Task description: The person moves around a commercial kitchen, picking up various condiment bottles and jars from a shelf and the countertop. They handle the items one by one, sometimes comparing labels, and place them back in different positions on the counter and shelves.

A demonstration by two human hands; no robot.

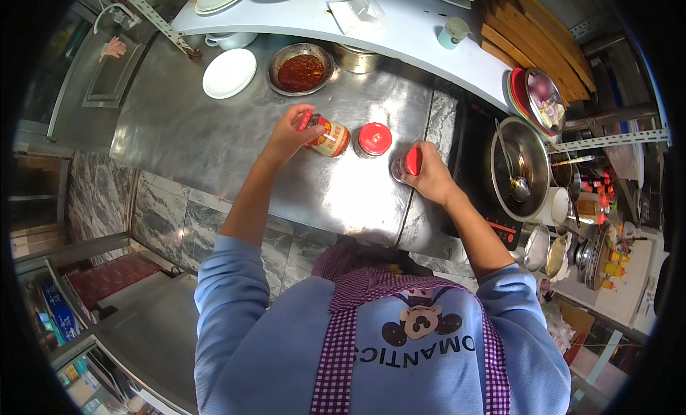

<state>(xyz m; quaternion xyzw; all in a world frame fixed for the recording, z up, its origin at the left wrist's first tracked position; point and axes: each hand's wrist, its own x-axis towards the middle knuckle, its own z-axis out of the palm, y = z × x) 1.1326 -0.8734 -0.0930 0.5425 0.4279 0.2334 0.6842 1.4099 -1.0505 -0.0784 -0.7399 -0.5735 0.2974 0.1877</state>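
My left hand (293,134) grips a glass jar (333,138) near its red lid (305,120). This jar leans over, its cream and red label facing up. Just right of it, a second jar with a red lid (375,139) stands upright on the stainless steel worktop (225,141). My right hand (432,173) has its fingers around a third red-lidded jar (412,161), tilted close to the worktop's right end. Whether that jar touches the surface, I cannot tell. Beyond the jars sits a metal bowl (274,86) of red chilli sauce (301,73).
White plates (230,73) and a metal pot (358,58) stand behind, below a white shelf (300,19). On the right, a large steel basin (501,171) holding a ladle (519,189) rests over a black induction cooker (471,147). A dish of cut onion (544,101) is beyond it.
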